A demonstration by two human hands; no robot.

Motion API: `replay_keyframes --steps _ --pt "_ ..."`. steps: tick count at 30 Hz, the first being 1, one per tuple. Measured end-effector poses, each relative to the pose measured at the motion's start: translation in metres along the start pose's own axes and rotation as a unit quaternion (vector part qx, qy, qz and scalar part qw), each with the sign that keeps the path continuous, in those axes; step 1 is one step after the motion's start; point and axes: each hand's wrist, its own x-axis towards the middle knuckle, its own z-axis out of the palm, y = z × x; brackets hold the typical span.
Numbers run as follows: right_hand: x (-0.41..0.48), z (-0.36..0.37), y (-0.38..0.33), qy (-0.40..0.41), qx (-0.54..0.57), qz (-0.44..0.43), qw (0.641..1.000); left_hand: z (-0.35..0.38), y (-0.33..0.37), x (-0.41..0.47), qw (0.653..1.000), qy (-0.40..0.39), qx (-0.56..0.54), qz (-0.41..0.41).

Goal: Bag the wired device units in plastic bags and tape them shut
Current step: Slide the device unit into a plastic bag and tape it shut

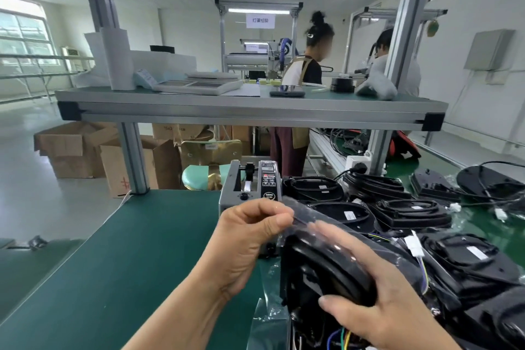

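Left hand (244, 239) has its grip pinched on the bag (306, 219) flap. The right hand (377, 301) is clamped round the bagged device (321, 267), just right of and below that pinch. The tape dispenser (250, 185) sits straight behind the left grip, so I'd guess that hand's nearer for tape.

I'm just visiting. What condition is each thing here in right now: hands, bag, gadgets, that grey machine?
black unit: held on edge, bagged.
plastic bag: around the black unit, no tape visible.
left hand: pinching the plastic bag's edge.
right hand: gripping the black unit through the plastic bag.
tape dispenser: upright behind the left hand.
other units: lying down, cables coiled.
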Motion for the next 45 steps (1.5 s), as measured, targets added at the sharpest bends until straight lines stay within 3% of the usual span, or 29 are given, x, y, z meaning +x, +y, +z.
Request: replay_keyframes --steps 3,6,10,18,28,35,37,39,42,45 --pt "0.003 -0.003 0.001 0.090 0.009 -0.004 0.996 -0.037 -0.001 0.008 0.979 0.179 -0.096 -0.028" --pt "0.004 -0.005 0.003 0.131 0.005 0.002 0.991 -0.069 -0.024 0.015 0.932 0.335 -0.039 -0.130" --pt "0.002 0.002 0.003 0.149 -0.029 0.014 0.988 -0.074 -0.064 0.027 0.904 0.352 -0.038 -0.240" --pt "0.000 0.010 -0.011 0.170 -0.035 0.020 0.985 -0.073 -0.083 0.055 0.880 0.361 -0.041 -0.305" --pt "-0.005 0.008 -0.013 0.129 -0.025 0.006 0.991 -0.057 -0.081 0.069 0.849 0.400 -0.118 -0.325" --pt "-0.006 0.010 -0.011 0.119 -0.024 0.020 0.992 -0.050 -0.082 0.074 0.828 0.467 -0.145 -0.273" --pt "-0.006 0.010 -0.011 0.122 -0.030 0.018 0.992 -0.046 -0.073 0.063 0.851 0.455 -0.123 -0.232" --pt "-0.007 0.009 -0.012 0.123 -0.031 0.013 0.992 -0.042 -0.055 0.042 0.897 0.393 -0.080 -0.187" --pt "-0.005 0.011 -0.012 0.116 -0.021 0.009 0.993 -0.031 -0.011 -0.003 0.967 0.225 -0.044 -0.115" --pt "-0.001 0.019 -0.015 0.110 -0.033 0.015 0.993 -0.009 0.037 -0.041 0.994 0.088 0.010 -0.069"
